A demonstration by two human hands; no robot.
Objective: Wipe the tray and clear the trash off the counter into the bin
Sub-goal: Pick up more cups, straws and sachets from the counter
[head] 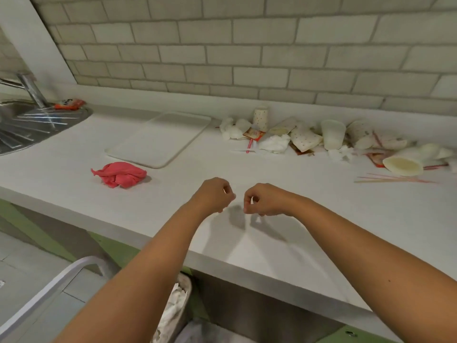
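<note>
**Desk:** What are the hands doing?

**Photographer:** Two bare forearms reach over the front edge of a white counter [74,154]. The left hand [214,194] and the right hand [262,200] hang just above it, near each other but not touching. Each has its fingers curled into a loose fist, and nothing is visible in either.

**Desk:** And the tray?

**Photographer:** The tray [158,141] lies flat on the counter beyond the left hand, angled toward the tiled wall. A crumpled pink cloth [120,175] sits just in front of its near corner, apart from both hands.

**Desk:** The trash?

**Photographer:** A trash heap [332,137] of paper cups, napkins and sauce packets runs along the wall to the right of the tray. Loose straws [395,179] lie nearer the edge. The bin [187,290] stands on the floor below the counter's edge with white paper inside, partly hidden by the left forearm. A steel sink [22,128] fills the far left, with an orange packet [70,104] at its rim.
</note>
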